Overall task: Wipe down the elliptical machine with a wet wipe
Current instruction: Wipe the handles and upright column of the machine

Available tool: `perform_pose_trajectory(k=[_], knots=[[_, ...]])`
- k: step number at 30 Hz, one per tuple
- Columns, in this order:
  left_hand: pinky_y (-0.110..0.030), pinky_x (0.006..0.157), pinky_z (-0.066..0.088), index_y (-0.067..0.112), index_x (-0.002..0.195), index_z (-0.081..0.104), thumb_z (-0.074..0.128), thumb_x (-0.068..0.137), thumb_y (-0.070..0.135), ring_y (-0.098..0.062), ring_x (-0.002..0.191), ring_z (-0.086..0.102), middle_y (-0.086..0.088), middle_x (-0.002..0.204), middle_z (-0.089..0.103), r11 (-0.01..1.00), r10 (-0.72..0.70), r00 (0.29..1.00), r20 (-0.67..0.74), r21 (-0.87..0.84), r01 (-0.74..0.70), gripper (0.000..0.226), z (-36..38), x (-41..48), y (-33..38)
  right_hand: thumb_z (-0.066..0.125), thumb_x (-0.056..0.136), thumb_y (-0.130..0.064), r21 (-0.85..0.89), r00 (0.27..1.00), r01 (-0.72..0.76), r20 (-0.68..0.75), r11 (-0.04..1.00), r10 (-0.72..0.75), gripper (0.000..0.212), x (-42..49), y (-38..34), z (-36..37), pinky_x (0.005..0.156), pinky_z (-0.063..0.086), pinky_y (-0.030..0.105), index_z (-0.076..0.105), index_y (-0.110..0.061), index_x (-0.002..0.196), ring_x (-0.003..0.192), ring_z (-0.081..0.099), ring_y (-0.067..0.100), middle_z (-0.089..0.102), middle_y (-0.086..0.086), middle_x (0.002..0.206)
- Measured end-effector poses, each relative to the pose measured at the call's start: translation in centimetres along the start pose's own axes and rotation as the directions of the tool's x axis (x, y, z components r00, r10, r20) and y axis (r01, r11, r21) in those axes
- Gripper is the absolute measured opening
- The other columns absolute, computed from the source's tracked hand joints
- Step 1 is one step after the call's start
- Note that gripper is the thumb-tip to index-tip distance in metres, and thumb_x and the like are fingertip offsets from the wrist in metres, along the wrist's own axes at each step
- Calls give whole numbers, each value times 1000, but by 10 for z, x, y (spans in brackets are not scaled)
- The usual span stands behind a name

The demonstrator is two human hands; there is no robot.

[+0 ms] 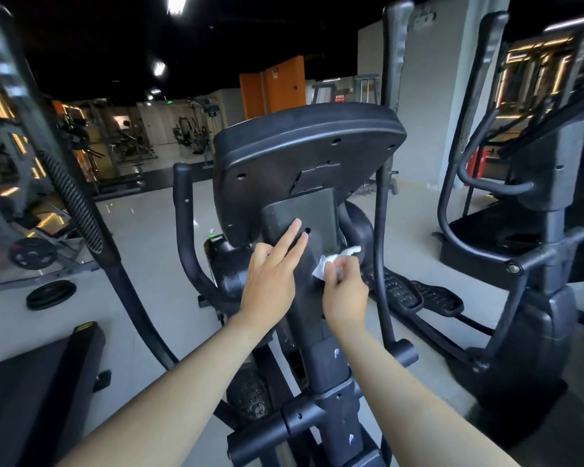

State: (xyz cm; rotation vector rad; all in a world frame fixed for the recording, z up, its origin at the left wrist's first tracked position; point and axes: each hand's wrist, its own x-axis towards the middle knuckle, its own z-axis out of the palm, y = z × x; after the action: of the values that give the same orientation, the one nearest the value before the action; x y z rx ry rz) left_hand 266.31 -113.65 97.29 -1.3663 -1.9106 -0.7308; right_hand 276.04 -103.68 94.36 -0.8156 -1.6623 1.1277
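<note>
The left hand (270,281) lies open. Its fingers (292,235) are straight and slightly spread, their tips flat against the back of the elliptical's (304,153) column (317,214), just under the console. The thumb is tucked out of sight on the far left side of the column. The left forearm reaches up from the lower left, with the back of the hand facing the camera.

The right hand (346,291) has its fingers curled in, pinching a crumpled white wipe (321,267). The wipe sits against the right edge of the column, level with the left hand's knuckles. One end of it sticks out past the fingers toward the upper right. The right forearm comes up from the lower right, wrist straight, and the two hands are near each other on either side of the column.

The console's black back panel tilts toward the camera above both hands. A ribbed handle (73,200) curves down on the left. A second machine (536,230) stands to the right, and a weight plate (50,293) lies on the grey floor (142,237) to the left.
</note>
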Motion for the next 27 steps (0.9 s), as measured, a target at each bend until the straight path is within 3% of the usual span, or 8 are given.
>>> perform_pose_trajectory(k=[5, 13, 16, 19, 21, 23, 25, 27], knots=[[-23, 95, 38, 14, 149, 51, 59, 85, -17, -15, 88, 29, 8, 165, 29, 1000, 25, 999, 46, 16, -26, 72, 0, -8, -2, 52, 102, -29, 15, 999, 37, 18, 999, -37, 11, 13, -13, -11, 57, 36, 30, 50, -25, 92, 76, 56, 23, 62, 0, 84], [-35, 85, 51, 14, 147, 53, 59, 83, -19, -19, 92, 37, 8, 163, 32, 996, 56, 995, 81, -77, -50, 72, -5, -14, -8, 49, 103, -23, 27, 992, 108, -63, 994, -107, 24, 10, -23, 13, 64, 44, 33, 45, -38, 85, 101, 60, 20, 62, -3, 98], [-36, 89, 52, 14, 145, 55, 55, 85, -19, -22, 99, 41, 10, 159, 35, 990, 79, 993, 88, -120, -69, 68, -5, -17, -14, 50, 104, -20, 58, 994, 70, -86, 996, -65, 37, -12, 3, 18, 80, 50, 41, 45, -48, 80, 111, 57, 28, 62, 0, 96], [-38, 91, 52, 17, 135, 64, 50, 84, -19, -21, 104, 44, 9, 144, 49, 982, 71, 995, 75, -183, -57, 64, -6, -21, -18, 54, 101, -13, 68, 992, 57, -114, 996, -49, 35, -16, 3, 17, 87, 46, 39, 49, -41, 80, 98, 58, 23, 60, 7, 111], [-38, 87, 52, 17, 118, 71, 44, 83, -13, -21, 102, 47, 8, 121, 59, 967, 72, 997, 40, -246, -60, 53, -6, -24, -22, 57, 100, -12, 100, 987, 33, -158, 994, -17, 25, -18, -2, 16, 94, 43, 34, 56, -30, 84, 112, 55, 18, 54, 6, 128], [-35, 81, 49, 18, 98, 72, 38, 86, -1, -15, 94, 48, 11, 99, 60, 945, 69, 998, 16, -323, -60, 41, -6, -27, -26, 59, 99, -15, 133, 980, 17, -197, 991, 9, 11, -22, -3, 14, 94, 41, 32, 60, -20, 90, 115, 53, 20, 57, 0, 119], [-27, 77, 44, 18, 88, 70, 35, 89, 7, -4, 85, 49, 15, 86, 58, 894, -30, 996, 82, -444, 63, 36, -10, -27, -24, 59, 99, -19, 166, 984, 35, -176, 985, -6, 9, -32, -9, 12, 85, 41, 30, 60, -20, 90, 101, 57, 17, 63, -7, 102], [-19, 71, 40, 23, 94, 69, 39, 94, 7, 1, 79, 53, 15, 81, 60, 769, -201, 942, 269, -552, 322, 34, -21, -25, -18, 61, 96, -20, 218, 992, 22, -123, 976, 5, 5, -43, -16, 13, 82, 45, 28, 62, -23, 92, 94, 60, 15, 67, -9, 96]])
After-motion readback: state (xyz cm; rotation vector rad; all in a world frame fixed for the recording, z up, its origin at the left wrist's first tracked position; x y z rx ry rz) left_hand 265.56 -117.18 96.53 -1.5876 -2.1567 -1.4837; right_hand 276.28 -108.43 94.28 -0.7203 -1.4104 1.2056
